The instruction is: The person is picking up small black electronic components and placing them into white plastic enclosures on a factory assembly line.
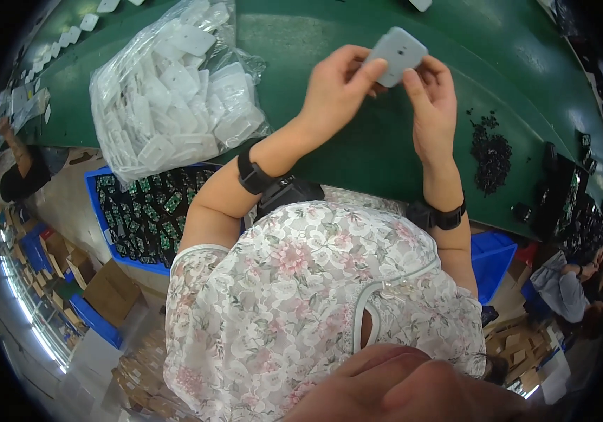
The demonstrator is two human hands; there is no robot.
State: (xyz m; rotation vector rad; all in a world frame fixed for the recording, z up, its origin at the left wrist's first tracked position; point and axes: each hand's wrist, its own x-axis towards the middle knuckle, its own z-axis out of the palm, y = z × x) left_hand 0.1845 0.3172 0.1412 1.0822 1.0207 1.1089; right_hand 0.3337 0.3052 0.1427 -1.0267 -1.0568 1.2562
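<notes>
Between my two hands, above the green table, is a pale, rounded plastic casing with small dark holes near its middle. My left hand grips its left edge, the thumb lying on the upper face and the other fingers underneath. On the other side my right hand pinches the lower right edge with thumb and fingers. A large clear plastic bag full of similar white casings lies to the left of my left hand. To the right of my right hand is a pile of small black parts.
Below the table's edge at left, a blue crate holds many green circuit boards. Another blue bin stands at lower right. White casings line the far left of the green table. Other people sit at both sides; black parts crowd the right end.
</notes>
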